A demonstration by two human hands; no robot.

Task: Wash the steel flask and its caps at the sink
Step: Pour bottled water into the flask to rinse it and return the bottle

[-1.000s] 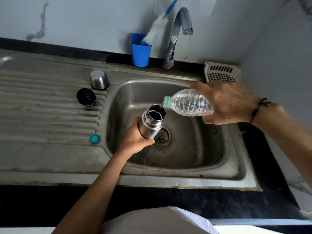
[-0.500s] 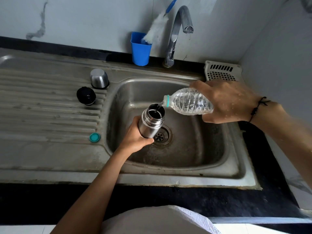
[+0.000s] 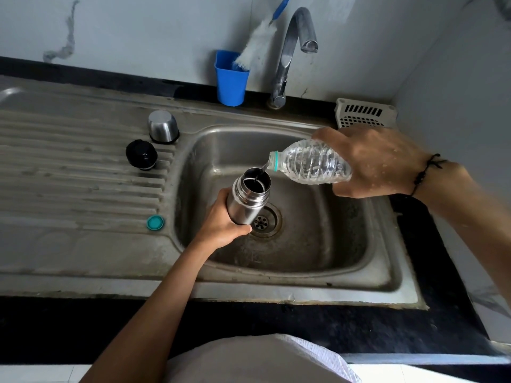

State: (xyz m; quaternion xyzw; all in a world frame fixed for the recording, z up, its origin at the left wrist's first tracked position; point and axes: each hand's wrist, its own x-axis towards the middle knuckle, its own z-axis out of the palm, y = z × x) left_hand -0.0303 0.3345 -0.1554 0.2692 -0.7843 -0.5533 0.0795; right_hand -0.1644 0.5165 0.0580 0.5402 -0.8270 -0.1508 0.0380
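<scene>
Early rinse: left hand grips the open cylindrical steel flask over the basin, right hand tips a clear plastic bottle into it; left of both, steel cup-cap and black stopper look unwashed

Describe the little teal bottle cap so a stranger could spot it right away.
Start at the sink basin and move to the ribbed draining board on its left. The teal cap lies near the basin's edge, flat and small, unlike the taller steel cap and black stopper farther back.
</scene>
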